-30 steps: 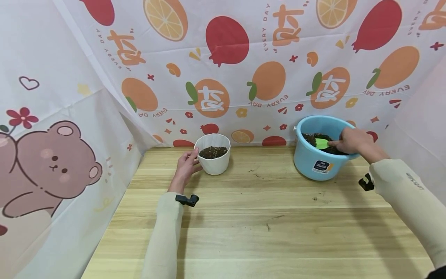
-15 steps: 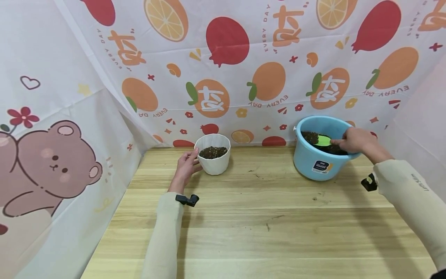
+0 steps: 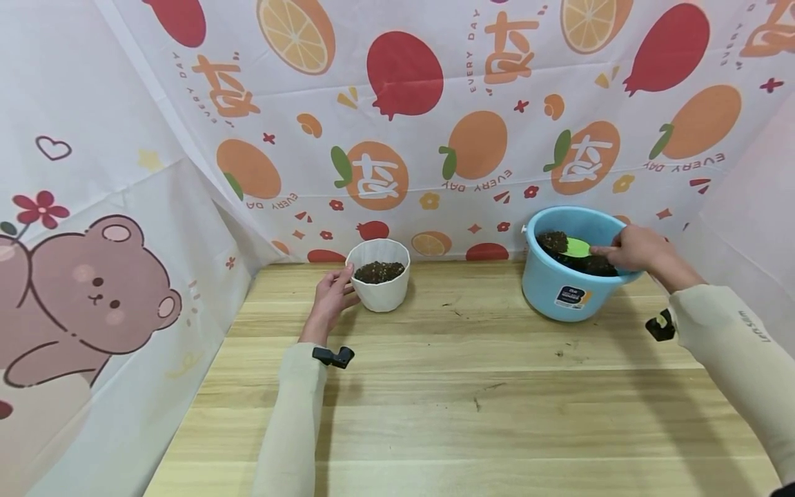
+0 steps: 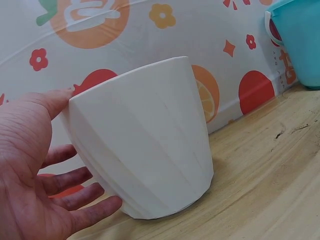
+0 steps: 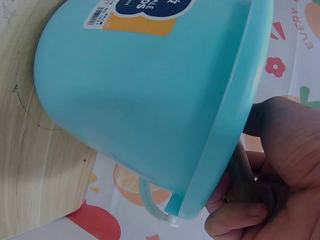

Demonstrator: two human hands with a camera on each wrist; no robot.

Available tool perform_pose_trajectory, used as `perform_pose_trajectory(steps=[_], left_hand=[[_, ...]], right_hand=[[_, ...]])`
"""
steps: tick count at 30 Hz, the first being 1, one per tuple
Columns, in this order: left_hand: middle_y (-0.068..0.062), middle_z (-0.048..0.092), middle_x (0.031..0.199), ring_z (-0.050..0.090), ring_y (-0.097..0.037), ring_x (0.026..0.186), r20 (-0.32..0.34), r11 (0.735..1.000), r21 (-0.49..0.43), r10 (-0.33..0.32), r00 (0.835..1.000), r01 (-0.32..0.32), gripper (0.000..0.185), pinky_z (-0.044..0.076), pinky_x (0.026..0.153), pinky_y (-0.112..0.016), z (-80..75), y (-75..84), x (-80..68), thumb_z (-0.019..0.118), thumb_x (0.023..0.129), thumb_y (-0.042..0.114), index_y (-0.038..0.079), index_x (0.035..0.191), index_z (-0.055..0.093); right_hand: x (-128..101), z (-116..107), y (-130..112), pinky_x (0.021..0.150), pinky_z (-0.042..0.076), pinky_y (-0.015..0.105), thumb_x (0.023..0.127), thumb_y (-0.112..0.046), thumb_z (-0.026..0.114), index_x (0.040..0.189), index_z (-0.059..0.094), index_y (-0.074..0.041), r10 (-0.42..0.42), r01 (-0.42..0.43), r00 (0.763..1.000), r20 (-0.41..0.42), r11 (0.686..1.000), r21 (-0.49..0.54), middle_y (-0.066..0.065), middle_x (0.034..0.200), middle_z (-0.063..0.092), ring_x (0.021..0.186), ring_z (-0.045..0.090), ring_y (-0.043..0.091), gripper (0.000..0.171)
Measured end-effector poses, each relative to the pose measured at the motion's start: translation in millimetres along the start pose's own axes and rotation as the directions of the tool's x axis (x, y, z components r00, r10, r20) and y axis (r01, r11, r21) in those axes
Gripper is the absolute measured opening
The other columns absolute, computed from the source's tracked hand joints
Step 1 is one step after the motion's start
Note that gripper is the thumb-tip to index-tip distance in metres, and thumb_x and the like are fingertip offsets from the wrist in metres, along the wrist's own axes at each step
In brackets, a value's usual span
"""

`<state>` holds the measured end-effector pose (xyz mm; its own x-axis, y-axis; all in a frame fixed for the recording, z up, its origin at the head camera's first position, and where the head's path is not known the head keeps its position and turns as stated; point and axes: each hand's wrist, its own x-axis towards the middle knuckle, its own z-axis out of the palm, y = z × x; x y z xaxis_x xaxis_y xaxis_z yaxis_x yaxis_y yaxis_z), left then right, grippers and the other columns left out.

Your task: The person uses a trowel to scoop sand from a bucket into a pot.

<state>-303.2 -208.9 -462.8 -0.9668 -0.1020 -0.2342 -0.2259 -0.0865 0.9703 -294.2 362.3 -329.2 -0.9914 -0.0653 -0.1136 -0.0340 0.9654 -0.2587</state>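
A white flower pot (image 3: 384, 298) with potting soil (image 3: 379, 272) inside stands upright at the back of the table. Its left side is touched by my left hand (image 3: 331, 298); in the left wrist view the thumb lies at the rim and relaxed fingers (image 4: 75, 197) rest along the wall. Over at the right, my right hand (image 3: 636, 248) reaches into a light blue bucket (image 3: 545, 290) and grips a small trowel by its brownish handle (image 5: 240, 172). The trowel's bright green blade (image 3: 577, 248) lies among dark soil (image 3: 551, 241), partly covered by it.
The wooden table (image 3: 447, 414) carries a few dark soil crumbs. A fruit-print cloth (image 3: 472, 83) hangs right behind pot and bucket, and a bear-print cloth (image 3: 105, 290) borders the left. The bucket's white handle (image 5: 152, 200) hangs at its side.
The green trowel and right hand have shifted slightly right and back inside the bucket, and soil now heaps left of the blade. My left hand and the pot stay put.
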Motion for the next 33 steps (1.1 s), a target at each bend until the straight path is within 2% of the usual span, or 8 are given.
perform_pose_trajectory(steps=[13, 23, 33], left_hand=[[-0.016, 0.040, 0.155, 0.052, -0.032, 0.134, 0.003, 1.000, -0.007, 0.004, 1.000, -0.004, 0.069, 0.049, 0.113, -0.049, 2.2, 0.8, -1.6, 0.054, 0.100, 0.055, 0.004, 0.144, 0.042], [-0.016, 0.044, 0.153, 0.055, -0.031, 0.129, -0.013, 1.000, 0.006, 0.010, 1.000, -0.010, 0.066, 0.051, 0.111, -0.049, 2.1, 0.7, -1.6, 0.055, 0.099, 0.057, 0.006, 0.138, 0.046], [-0.016, 0.039, 0.158, 0.049, -0.034, 0.137, 0.014, 0.999, -0.028, -0.036, 0.999, 0.036, 0.066, 0.047, 0.114, -0.051, -0.7, 4.3, -1.2, 0.054, 0.102, 0.051, 0.004, 0.146, 0.041]], right_hand=[[-4, -6, 2, 0.051, 0.038, 0.032, 0.099, -0.052, 0.059, 0.061, 0.055, -0.012, -0.003, 0.003, 1.000, -0.006, 0.998, 0.057, -0.002, 0.053, 0.042, 0.054, 0.047, 0.019, 0.056], [-5, -12, 0, 0.048, 0.050, 0.035, 0.100, -0.052, 0.058, 0.064, 0.060, -0.010, -0.003, 0.005, 1.000, -0.028, 0.998, 0.068, -0.004, 0.052, 0.039, 0.054, 0.056, 0.022, 0.055], [-6, -14, 2, 0.049, 0.045, 0.033, 0.099, -0.053, 0.058, 0.069, 0.064, -0.005, -0.003, 0.005, 1.000, -0.028, 0.998, 0.066, 0.000, 0.053, 0.044, 0.055, 0.055, 0.022, 0.058]])
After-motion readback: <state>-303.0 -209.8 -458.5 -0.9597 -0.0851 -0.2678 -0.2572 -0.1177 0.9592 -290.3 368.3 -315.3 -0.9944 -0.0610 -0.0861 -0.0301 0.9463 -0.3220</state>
